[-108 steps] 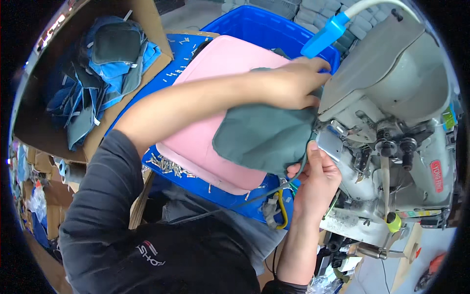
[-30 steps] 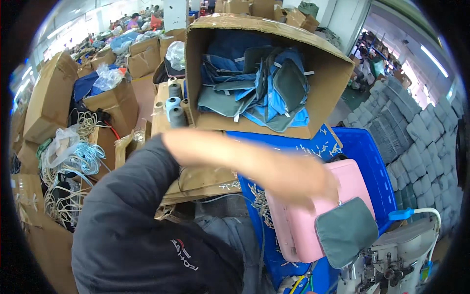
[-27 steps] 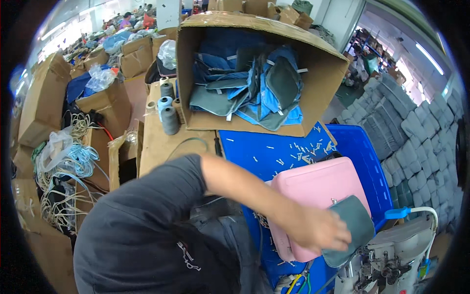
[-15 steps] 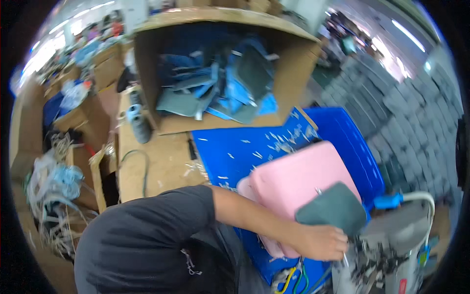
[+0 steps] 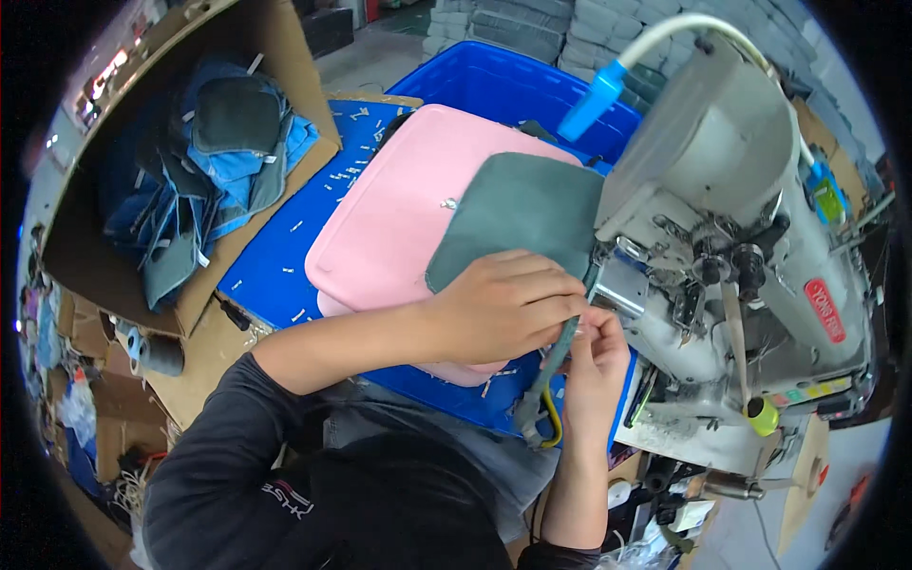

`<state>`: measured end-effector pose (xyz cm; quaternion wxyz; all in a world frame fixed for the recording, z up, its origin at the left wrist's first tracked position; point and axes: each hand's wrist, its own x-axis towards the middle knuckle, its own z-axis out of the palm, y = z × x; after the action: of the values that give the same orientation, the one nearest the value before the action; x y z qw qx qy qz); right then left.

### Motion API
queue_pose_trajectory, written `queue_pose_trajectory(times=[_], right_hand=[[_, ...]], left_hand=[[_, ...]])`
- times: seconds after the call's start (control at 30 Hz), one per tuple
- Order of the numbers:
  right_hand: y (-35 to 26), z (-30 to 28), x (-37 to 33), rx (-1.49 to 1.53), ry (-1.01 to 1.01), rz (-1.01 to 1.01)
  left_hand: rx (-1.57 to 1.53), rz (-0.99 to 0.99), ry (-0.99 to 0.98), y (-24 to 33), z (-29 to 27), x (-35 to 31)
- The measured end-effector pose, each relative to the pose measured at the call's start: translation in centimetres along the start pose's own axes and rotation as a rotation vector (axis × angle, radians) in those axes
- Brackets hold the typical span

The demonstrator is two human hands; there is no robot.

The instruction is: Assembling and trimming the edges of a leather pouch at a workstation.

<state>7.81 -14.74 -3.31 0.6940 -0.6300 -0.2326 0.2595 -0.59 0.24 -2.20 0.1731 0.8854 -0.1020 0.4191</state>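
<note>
A grey-green fabric panel [image 5: 532, 209] with rounded corners lies over a pink plastic tub [image 5: 380, 209], its right edge against the sewing machine [image 5: 712, 180]. My left hand [image 5: 513, 304] rests over the panel's near edge, with fingers curled and pressed together on the cloth. Close by, my right hand [image 5: 598, 366] pinches a narrow grey-green strip [image 5: 559, 353] right at the machine's front. From between the hands this strip hangs down toward my lap. My fingers partly hide where strip and panel meet.
At left, a cardboard box [image 5: 318, 85] holds several blue and grey-green fabric pieces. White scraps litter the blue board [image 5: 275, 252]. A blue bin [image 5: 503, 71] stands behind the tub. Thread cones [image 5: 157, 353] sit by the box, and a blue-tipped hose [image 5: 594, 100] arches above the machine.
My view has swung right toward the sewing machine. My right hand, unseen before, now works beside the left. The left hand's fingers are on the panel's edge, and the panel lies closer to the machine.
</note>
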Motion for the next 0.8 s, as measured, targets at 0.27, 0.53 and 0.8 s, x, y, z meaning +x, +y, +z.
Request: queue_pose_trajectory(times=[0.27, 0.53, 0.8], right_hand=[[1.9, 0.6, -0.5, 0.154, 0.016, -0.089], [1.6, 1.0, 0.7, 0.147, 0.009, -0.188], [1.6, 1.1, 1.7, 0.125, 0.028, -0.17]], left_hand=[[0.178, 0.193, -0.098, 1.0, -0.5, -0.6], [0.215, 0.221, -0.195, 1.0, -1.1, 0.5], [0.163, 0.143, -0.189, -0.2, -1.1, 1.1]])
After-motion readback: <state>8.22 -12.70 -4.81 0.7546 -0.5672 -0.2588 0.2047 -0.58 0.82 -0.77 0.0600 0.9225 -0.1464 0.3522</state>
